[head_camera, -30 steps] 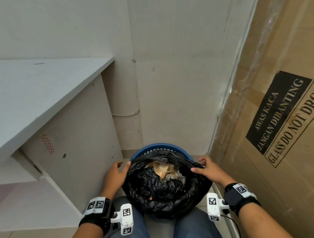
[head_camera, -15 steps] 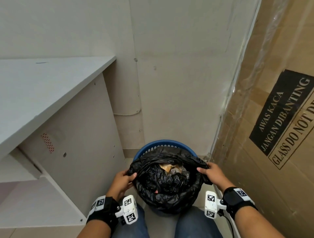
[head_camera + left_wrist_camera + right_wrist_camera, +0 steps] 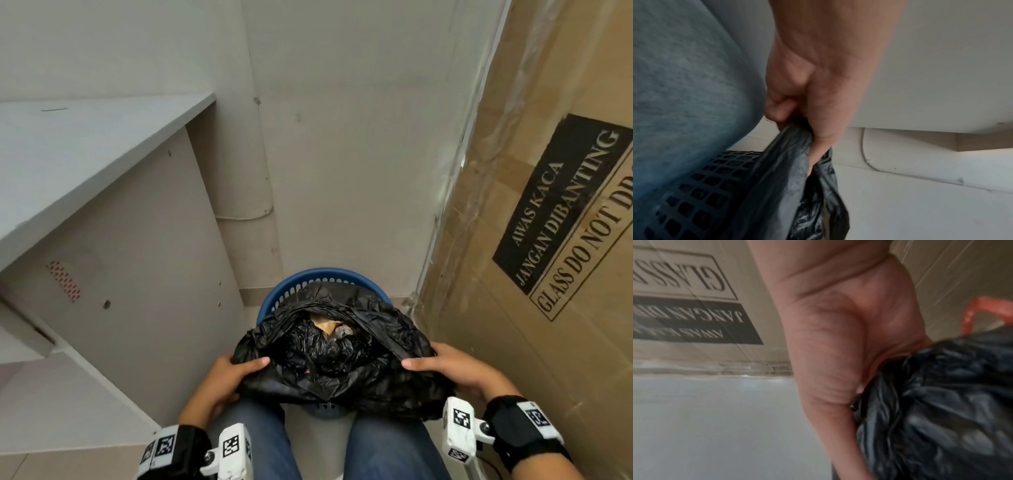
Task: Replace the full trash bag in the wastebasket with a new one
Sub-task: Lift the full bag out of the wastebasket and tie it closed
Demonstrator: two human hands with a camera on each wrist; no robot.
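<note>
A full black trash bag (image 3: 346, 363) bulges up out of the blue mesh wastebasket (image 3: 325, 275) on the floor between my knees. Crumpled paper and plastic show in its open mouth. My left hand (image 3: 226, 373) grips the bag's left edge, with the plastic bunched in its curled fingers (image 3: 777, 110). My right hand (image 3: 455, 370) grips the right edge, thumb on top. In the right wrist view, the bag (image 3: 941, 402) fills the lower right beside my palm (image 3: 838, 337). In the left wrist view, the bag (image 3: 785, 186) hangs against the basket's dark mesh wall (image 3: 701, 186).
A white desk (image 3: 89, 164) with its side panel stands close on the left. A tall cardboard box (image 3: 548, 240) marked "GLASS DO NOT DROP" stands close on the right. A pale wall closes the corner behind the basket. My jeans-clad knee (image 3: 684, 81) is next to the basket.
Both hands went from resting on the bag's rim to gripping its edges. They have drawn the bag up and toward me, off the basket's rim, and the mouth has narrowed.
</note>
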